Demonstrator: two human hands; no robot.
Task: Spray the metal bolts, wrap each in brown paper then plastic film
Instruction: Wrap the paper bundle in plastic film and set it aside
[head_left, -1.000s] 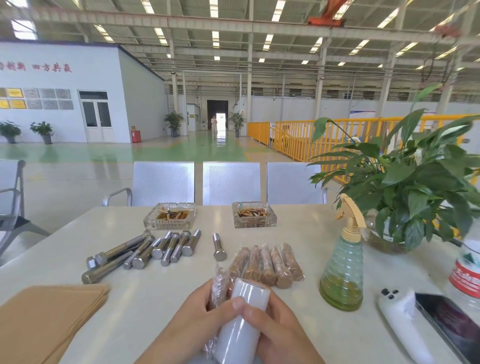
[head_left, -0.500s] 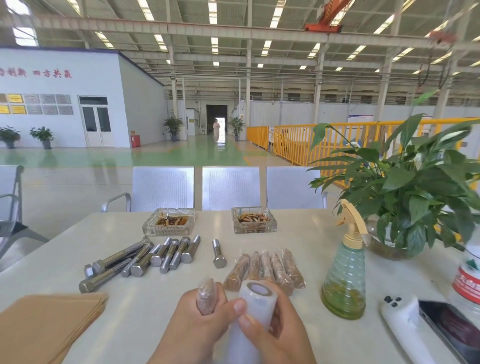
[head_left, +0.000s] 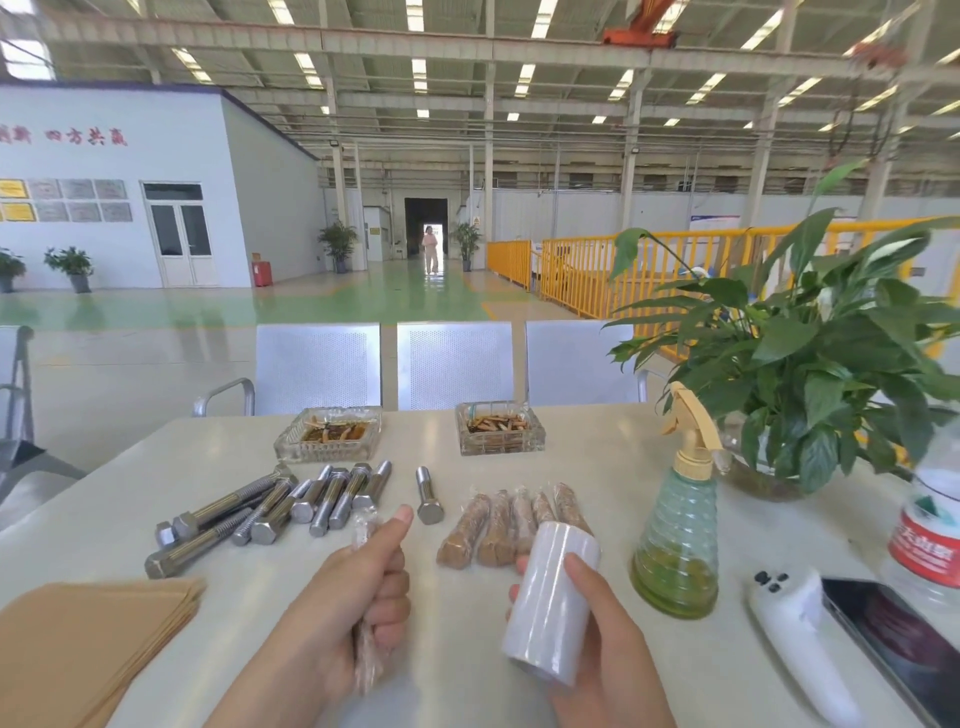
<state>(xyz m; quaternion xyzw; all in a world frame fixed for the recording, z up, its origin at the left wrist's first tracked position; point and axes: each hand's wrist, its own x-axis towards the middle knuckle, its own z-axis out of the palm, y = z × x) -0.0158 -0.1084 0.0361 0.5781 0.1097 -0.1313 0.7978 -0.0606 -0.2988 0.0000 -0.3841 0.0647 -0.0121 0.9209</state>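
My left hand (head_left: 358, 603) grips a wrapped bolt (head_left: 368, 660) covered in brown paper and plastic film; both of its ends stick out of my fist. My right hand (head_left: 597, 634) holds a white roll of plastic film (head_left: 553, 597) upright above the table. Several bare metal bolts (head_left: 270, 512) lie in a loose pile at the left, with one single bolt (head_left: 428, 496) apart. Several wrapped bolts (head_left: 511, 522) lie side by side behind the roll. A stack of brown paper sheets (head_left: 83, 649) sits at the near left. The green spray bottle (head_left: 678, 540) stands right of the roll.
Two glass ashtrays (head_left: 330, 434) (head_left: 500, 428) sit at the far side of the white table (head_left: 613, 467). A potted plant (head_left: 810, 364), a water bottle (head_left: 930, 535), a white controller (head_left: 800, 639) and a phone (head_left: 904, 649) crowd the right. Metal chairs stand behind the table.
My hands have come apart: the left moved left with the wrapped bolt, the right moved right with the film roll. The film no longer joins roll and bolt.
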